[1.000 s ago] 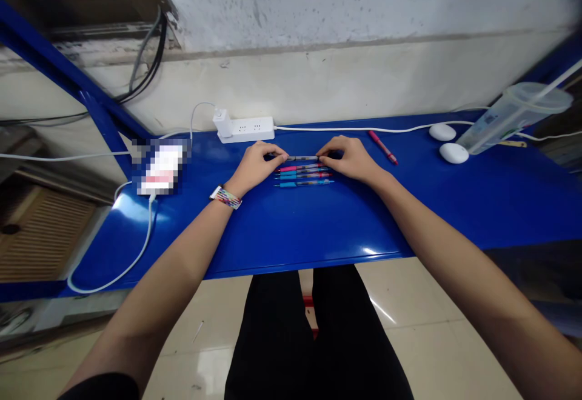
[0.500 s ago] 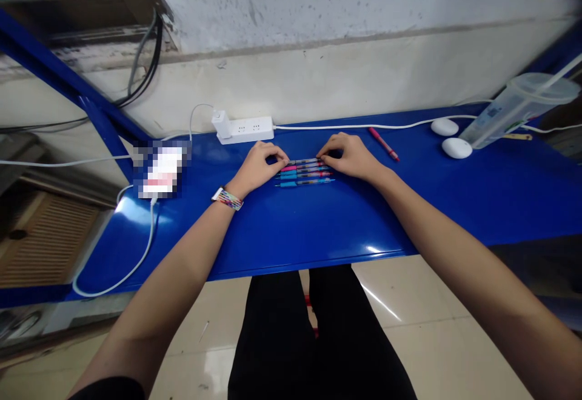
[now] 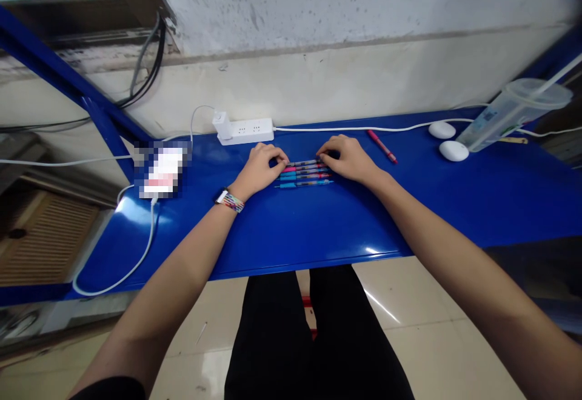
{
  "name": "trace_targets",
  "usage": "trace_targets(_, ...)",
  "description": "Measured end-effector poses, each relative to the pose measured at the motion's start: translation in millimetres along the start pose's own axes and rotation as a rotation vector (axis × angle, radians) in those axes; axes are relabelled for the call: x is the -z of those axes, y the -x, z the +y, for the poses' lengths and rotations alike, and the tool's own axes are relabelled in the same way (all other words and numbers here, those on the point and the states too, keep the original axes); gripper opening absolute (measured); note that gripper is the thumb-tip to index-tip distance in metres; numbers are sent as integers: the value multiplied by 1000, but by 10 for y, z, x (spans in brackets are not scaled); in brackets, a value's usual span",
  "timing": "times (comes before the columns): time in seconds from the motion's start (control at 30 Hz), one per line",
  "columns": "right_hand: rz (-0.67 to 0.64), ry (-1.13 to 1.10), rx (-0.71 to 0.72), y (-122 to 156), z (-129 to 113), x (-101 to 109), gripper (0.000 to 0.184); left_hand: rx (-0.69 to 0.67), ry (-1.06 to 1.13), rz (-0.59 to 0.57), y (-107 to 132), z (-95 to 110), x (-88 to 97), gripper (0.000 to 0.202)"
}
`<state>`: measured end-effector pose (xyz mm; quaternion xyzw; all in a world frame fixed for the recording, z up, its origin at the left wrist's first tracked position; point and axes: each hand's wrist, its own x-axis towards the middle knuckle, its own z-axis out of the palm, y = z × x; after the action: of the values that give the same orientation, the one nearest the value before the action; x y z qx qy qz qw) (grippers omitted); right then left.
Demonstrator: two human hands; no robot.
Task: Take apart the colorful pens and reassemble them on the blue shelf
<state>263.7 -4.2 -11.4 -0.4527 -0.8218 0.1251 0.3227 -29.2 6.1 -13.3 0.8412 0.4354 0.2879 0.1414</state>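
Note:
Several pens with pink and blue grips lie side by side in a neat row on the blue table. My left hand, a colourful band at its wrist, has its fingers curled against the row's left end. At the right end rests my right hand, fingers curled too. Both hands' fingertips pinch the ends of the topmost, dark pen at the far side of the row.
A white power strip with a plugged charger sits by the wall, its cable running right. A lone pink pen lies further right, then two white oval objects and a clear plastic cup. A blurred phone with cable lies left.
The dark pen, held apart from the row a second ago, has been brought down against the other pens. Both hands stay at its ends.

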Motion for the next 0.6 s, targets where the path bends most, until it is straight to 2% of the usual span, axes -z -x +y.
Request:
trace_targets(0.1, 57, 9, -28, 10, -70, -31, 24, 35, -6, 34, 5, 56, -18, 17)
trace_targets(0.3, 252, -213, -181, 21, -253, -240, 24, 104, 180, 144, 23, 234, -105, 17)
trace_targets(0.43, 298, -388, -251, 22, -335, -395, 25, 169, 413, 217, 23, 326, -214, 19)
trace_targets(0.6, 340, -495, -248, 16, -427, -462, 24, 259, 603, 282, 12, 436, -317, 24)
